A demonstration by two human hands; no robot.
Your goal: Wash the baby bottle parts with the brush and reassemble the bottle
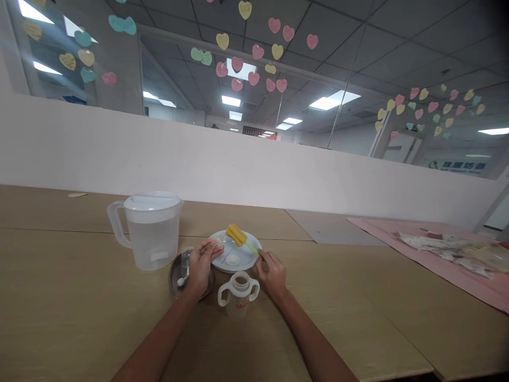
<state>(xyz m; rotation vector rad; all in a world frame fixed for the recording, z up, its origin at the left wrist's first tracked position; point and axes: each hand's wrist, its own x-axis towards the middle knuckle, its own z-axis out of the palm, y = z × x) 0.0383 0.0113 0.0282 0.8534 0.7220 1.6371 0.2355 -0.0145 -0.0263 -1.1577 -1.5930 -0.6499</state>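
Observation:
In my right hand [272, 273] is the thin green handle of a bottle brush with a yellow sponge head [236, 234]. The sponge lies over the far part of a white plate [251, 260]. My left hand [202, 265] is closed at the plate's left edge, its fingertips on a small translucent piece whose kind I cannot make out. A small white round piece [233, 260] lies on the plate. Nearer to me, between my forearms, a two-handled baby bottle [238, 297] stands upright with its top uncovered. Partly behind my left hand is a dark round bowl [174, 284] holding clear and white parts.
A translucent lidded pitcher [155, 233] with liquid stands at the left, its handle to the left. On the far right, a pink cloth [382, 233] carries plastic packages [445, 252]. A white wall [238, 164] with glass above closes off the table's back.

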